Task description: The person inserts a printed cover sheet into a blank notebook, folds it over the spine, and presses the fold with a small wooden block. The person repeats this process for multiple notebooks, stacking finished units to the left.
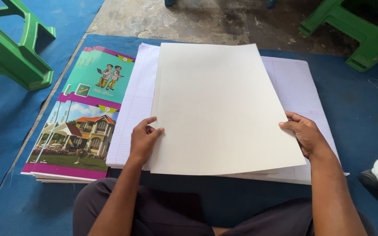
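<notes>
Card (pixel 224 109), a large blank cream sheet, sits in front of you on top of a stack of ruled paper (pixel 132 105), which lies on the blue mat (pixel 364 113). From the head view, your left hand (pixel 143 140) pinches the card's left edge near the lower corner, thumb on top and fingers curled round underneath. Your right hand (pixel 305 133) grips the right edge about as low down, fingers over the rim, so both hands are closed lightly on the card. The card is slightly skewed against the stack beneath it. It looks thin and light but fairly stiff, likely to bow or crease if you squeeze it hard, and probably smooth enough to slide over the ruled paper. Holding it at the two side edges, as you are, looks the safest grip; keep thumbs flat to avoid dents. Printed covers (pixel 84 118) with a house picture lie stacked just left of the paper, touching its edge. Green plastic stools (pixel 18 52) stand well apart at the far corners, partly on bare concrete (pixel 197 17).
</notes>
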{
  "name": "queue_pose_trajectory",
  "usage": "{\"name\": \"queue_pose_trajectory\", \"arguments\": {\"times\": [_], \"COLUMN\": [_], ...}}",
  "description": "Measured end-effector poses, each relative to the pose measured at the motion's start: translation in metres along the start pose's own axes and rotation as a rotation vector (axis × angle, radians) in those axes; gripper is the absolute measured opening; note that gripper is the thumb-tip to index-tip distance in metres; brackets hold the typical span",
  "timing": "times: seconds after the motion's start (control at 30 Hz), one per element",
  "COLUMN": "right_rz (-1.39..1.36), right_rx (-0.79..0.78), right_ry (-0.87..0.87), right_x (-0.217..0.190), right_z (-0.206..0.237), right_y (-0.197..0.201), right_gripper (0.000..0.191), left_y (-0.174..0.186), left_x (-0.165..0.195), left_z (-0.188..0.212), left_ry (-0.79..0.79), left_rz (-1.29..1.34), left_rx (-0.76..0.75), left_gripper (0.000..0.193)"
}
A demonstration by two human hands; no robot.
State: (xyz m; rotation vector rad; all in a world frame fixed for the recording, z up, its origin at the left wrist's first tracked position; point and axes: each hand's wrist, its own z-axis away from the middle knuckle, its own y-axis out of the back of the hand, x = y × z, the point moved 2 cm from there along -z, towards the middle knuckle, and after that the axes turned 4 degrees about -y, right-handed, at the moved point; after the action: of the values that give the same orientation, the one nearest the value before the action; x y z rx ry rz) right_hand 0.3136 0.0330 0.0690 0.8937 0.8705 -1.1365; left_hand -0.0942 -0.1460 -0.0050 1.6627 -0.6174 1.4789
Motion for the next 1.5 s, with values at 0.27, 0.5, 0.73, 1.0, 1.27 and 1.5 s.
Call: {"name": "queue_pose_trajectory", "arguments": {"times": [0.27, 0.5, 0.73, 1.0, 1.27, 1.5], "right_rz": [-0.16, -0.239, -0.216, -0.062, 0.055, 0.557], "right_rx": [-0.047, -0.216, -0.215, -0.216, -0.223, -0.068], "right_ry": [0.142, 0.345, 0.572, 0.642, 0.578, 0.58], "right_x": [-0.012, -0.017, -0.028, -0.038, -0.031, -0.028], "right_z": [0.005, 0.014, 0.024, 0.042, 0.035, 0.032], "right_y": [0.003, -0.002, -0.022, -0.051, -0.058, -0.07], "right_gripper": [0.053, 0.058, 0.074, 0.084, 0.073, 0.076], "left_y": [-0.021, -0.045, -0.063, -0.069, -0.081, -0.117], "left_x": [0.026, 0.037, 0.04, 0.051, 0.052, 0.04], "left_z": [0.007, 0.007, 0.007, 0.01, -0.002, -0.024], "left_ry": [0.043, -0.004, -0.072, -0.085, -0.092, -0.546], "left_rz": [-0.185, -0.304, -0.549, -0.673, -0.868, -0.644], "left_rx": [-0.026, -0.079, -0.111, -0.195, -0.314, -0.26], "left_gripper": [0.054, 0.053, 0.054, 0.049, 0.031, 0.047]}}
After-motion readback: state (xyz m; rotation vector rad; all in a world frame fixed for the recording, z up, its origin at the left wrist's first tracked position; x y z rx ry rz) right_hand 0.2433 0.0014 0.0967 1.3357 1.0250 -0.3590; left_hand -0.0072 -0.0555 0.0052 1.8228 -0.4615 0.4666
